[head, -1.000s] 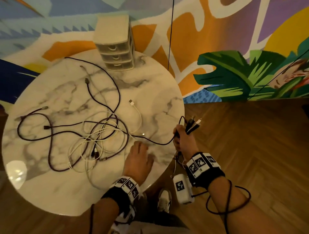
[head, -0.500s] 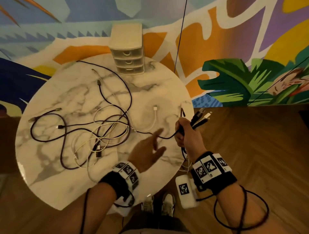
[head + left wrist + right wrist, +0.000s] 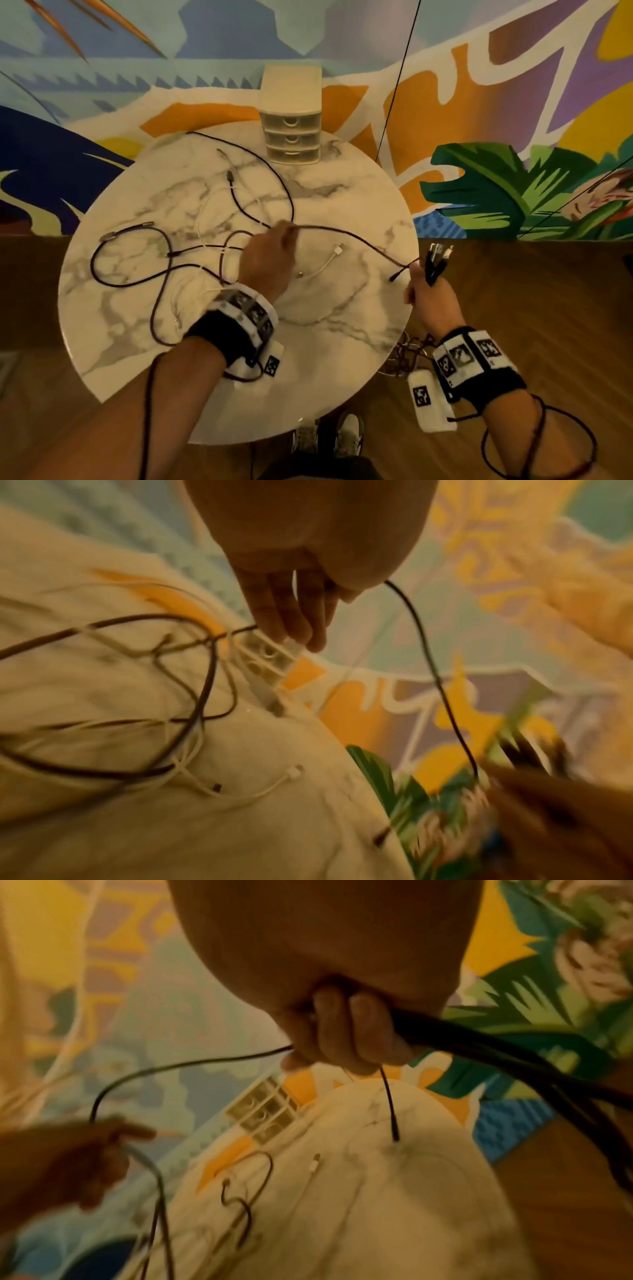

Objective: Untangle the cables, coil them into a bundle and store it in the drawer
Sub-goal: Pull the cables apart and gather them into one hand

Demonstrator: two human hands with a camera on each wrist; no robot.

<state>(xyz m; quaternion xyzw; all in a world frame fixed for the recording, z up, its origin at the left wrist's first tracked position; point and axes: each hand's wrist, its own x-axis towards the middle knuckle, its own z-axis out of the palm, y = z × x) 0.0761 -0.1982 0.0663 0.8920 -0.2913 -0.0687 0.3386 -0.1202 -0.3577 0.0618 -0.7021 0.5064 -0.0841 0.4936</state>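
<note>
Overhead, the left hand (image 3: 265,260) pinches a thin dark cable (image 3: 356,238) running to the right hand (image 3: 428,294), fisted around cable ends (image 3: 438,255).

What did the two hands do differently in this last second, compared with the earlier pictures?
The left hand lifted off the table, reached forward and now pinches the dark cable, raising it so it stretches to the right hand. The right hand kept gripping its bunch of cable ends. The small drawer unit stayed at the far edge.
</note>
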